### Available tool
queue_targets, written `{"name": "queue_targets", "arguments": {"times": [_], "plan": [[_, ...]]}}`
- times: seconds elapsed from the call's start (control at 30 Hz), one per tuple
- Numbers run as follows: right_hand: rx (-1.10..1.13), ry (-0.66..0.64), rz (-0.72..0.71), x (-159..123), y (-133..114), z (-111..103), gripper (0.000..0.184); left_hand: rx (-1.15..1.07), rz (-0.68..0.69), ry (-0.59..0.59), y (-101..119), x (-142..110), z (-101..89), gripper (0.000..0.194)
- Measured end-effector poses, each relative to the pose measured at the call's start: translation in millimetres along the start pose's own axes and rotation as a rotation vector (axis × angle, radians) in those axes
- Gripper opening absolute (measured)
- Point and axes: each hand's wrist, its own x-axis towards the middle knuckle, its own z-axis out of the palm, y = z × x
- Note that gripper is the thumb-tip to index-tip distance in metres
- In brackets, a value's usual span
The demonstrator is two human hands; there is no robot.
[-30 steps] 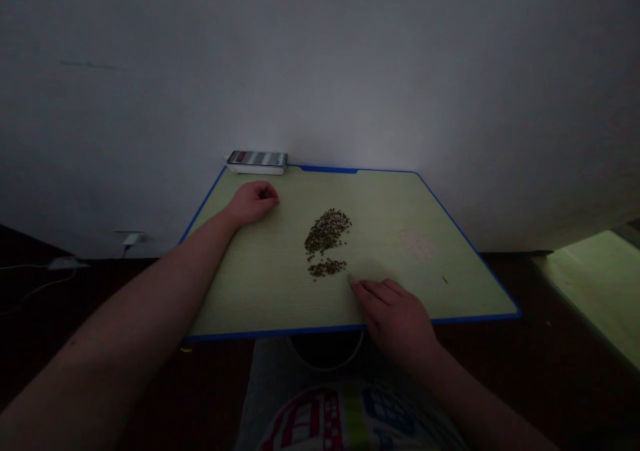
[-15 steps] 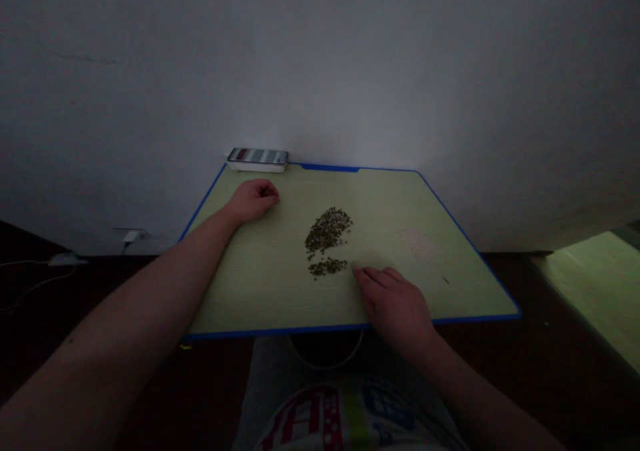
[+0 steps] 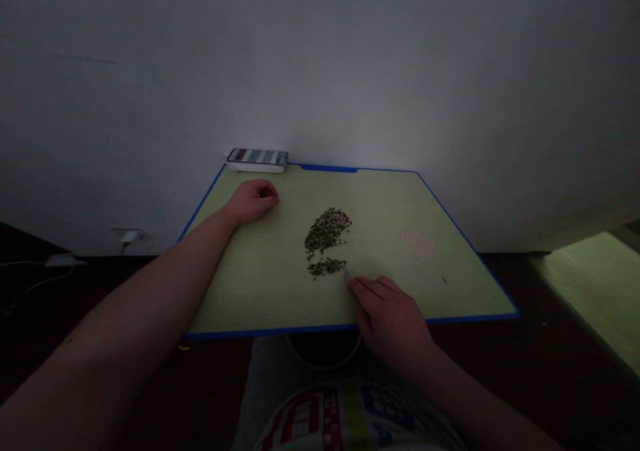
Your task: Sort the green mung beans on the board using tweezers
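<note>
On the pale green tabletop (image 3: 260,264) lies a heap of small dark grains mixed with whitish ones (image 3: 327,230). Just in front of it is a smaller patch of dark grains (image 3: 327,267). My right hand (image 3: 390,311) rests at the near edge, fingers pinched on a small pale piece (image 3: 347,276) whose tip is right beside that patch; its exact kind is too small to tell. My left hand (image 3: 253,200) rests loosely curled on the far left of the table, and I see nothing in its fingers. A spread of pale grains (image 3: 418,244) lies to the right.
A phone (image 3: 259,157) lies on a white box (image 3: 257,168) at the back left corner, against the wall. A small dark sliver (image 3: 445,280) is near the right side. Blue edging (image 3: 280,332) runs round the table. A round, dark-mouthed container (image 3: 325,351) stands below the front edge.
My right hand moved slightly away toward the small patch, then came back nearer and a little left, still pinching the pale piece. The left hand has stayed put.
</note>
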Motion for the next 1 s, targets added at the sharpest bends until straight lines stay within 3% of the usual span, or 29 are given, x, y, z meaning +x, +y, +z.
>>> {"name": "queue_targets", "arguments": {"times": [0.4, 0.63, 0.83, 1.0], "plan": [[-0.144, -0.061, 0.094, 13.9, 11.0, -2.2, 0.041, -0.012, 0.018, -0.003, -2.2, 0.8, 0.1, 0.019], [-0.164, -0.084, 0.024, 23.0, 4.2, 4.0, 0.046, -0.002, 0.001, -0.009, 2.3, -1.1, -0.8, 0.018], [-0.238, -0.151, 0.105, 46.1, 9.4, -0.4, 0.049, 0.025, 0.003, -0.003, 2.8, -0.6, -0.7, 0.017], [-0.292, -0.131, 0.208, 49.0, 31.6, -3.3, 0.046, 0.018, 0.020, -0.005, -1.9, 0.6, 0.2, 0.019]]}}
